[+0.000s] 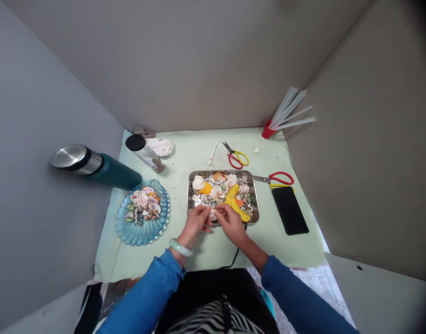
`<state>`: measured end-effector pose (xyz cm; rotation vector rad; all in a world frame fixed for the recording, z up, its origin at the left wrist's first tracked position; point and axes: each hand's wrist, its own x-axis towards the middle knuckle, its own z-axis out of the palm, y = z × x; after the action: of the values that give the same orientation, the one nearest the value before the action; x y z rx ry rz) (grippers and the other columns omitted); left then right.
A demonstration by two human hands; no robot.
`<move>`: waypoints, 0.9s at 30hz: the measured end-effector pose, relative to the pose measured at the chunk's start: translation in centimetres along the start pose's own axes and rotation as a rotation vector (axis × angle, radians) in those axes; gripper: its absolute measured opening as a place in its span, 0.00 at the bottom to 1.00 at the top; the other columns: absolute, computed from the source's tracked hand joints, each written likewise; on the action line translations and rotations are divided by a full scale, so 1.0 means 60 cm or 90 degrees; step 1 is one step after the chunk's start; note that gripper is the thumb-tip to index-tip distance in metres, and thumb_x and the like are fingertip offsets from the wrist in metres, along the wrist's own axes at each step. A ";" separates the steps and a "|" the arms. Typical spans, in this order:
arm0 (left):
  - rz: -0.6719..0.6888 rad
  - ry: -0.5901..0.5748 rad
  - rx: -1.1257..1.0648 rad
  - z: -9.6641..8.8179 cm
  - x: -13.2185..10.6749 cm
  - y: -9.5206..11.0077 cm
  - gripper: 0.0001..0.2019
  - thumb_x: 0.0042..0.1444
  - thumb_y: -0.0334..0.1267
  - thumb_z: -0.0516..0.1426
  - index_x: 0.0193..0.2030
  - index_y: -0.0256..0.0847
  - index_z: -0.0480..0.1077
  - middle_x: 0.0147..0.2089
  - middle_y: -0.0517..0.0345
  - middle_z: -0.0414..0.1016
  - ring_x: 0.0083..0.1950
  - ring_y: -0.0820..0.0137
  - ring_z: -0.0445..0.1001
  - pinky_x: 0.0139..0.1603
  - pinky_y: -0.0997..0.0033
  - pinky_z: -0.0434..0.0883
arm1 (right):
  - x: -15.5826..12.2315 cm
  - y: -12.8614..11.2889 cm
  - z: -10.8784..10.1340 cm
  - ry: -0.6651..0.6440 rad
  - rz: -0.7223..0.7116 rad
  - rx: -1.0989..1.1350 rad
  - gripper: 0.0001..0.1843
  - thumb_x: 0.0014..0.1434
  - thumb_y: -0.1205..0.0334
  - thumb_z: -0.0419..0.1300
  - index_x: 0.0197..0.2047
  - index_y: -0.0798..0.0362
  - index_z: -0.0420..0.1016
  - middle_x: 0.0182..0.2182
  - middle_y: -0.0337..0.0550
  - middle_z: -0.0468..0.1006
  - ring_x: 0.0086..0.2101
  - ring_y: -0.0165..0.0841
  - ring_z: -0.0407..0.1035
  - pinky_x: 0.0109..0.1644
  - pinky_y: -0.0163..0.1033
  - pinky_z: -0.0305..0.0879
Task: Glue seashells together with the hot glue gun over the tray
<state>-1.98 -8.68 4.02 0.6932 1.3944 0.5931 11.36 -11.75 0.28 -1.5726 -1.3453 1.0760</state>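
At lower centre, above a pale green cloth [286,253], the left hand [198,218] and right hand [230,222] pinch one pale shell [213,215] between them, at the near edge of a metal tray [188,195] where one yellow glue gun [231,199] lies among many shells. One blue plate [136,237] sits left, one phone [290,211] right. Farther up are two pairs of scissors [267,179], then one red cup [267,132] at the cloth's far-right corner. Bare cloth flanks the tray; grey walls [213,69] hem three sides.
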 end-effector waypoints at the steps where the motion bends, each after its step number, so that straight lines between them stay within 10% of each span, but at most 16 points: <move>1: 0.008 0.006 0.001 0.001 0.000 -0.002 0.21 0.45 0.54 0.62 0.31 0.36 0.66 0.20 0.64 0.66 0.19 0.77 0.67 0.13 0.80 0.66 | -0.001 0.000 0.002 0.005 -0.005 0.001 0.09 0.60 0.58 0.55 0.41 0.52 0.71 0.31 0.42 0.77 0.31 0.33 0.71 0.35 0.35 0.66; 16: 0.163 -0.139 0.042 -0.028 -0.007 -0.031 0.17 0.50 0.48 0.58 0.36 0.35 0.65 0.21 0.61 0.67 0.22 0.72 0.70 0.16 0.79 0.66 | -0.004 -0.006 -0.013 -0.031 -0.111 -0.007 0.10 0.61 0.57 0.53 0.33 0.53 0.71 0.25 0.37 0.72 0.25 0.29 0.65 0.29 0.32 0.60; 27: 0.456 -0.001 0.170 -0.015 0.025 -0.039 0.15 0.53 0.41 0.56 0.46 0.38 0.69 0.19 0.65 0.68 0.14 0.76 0.63 0.13 0.79 0.59 | 0.009 0.011 -0.003 0.104 -0.326 -0.066 0.10 0.61 0.59 0.51 0.30 0.52 0.69 0.23 0.37 0.71 0.25 0.31 0.64 0.29 0.33 0.58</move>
<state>-2.80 -9.04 1.23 1.4311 1.2146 0.9672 11.77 -11.33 -0.34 -1.2506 -1.5913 0.5611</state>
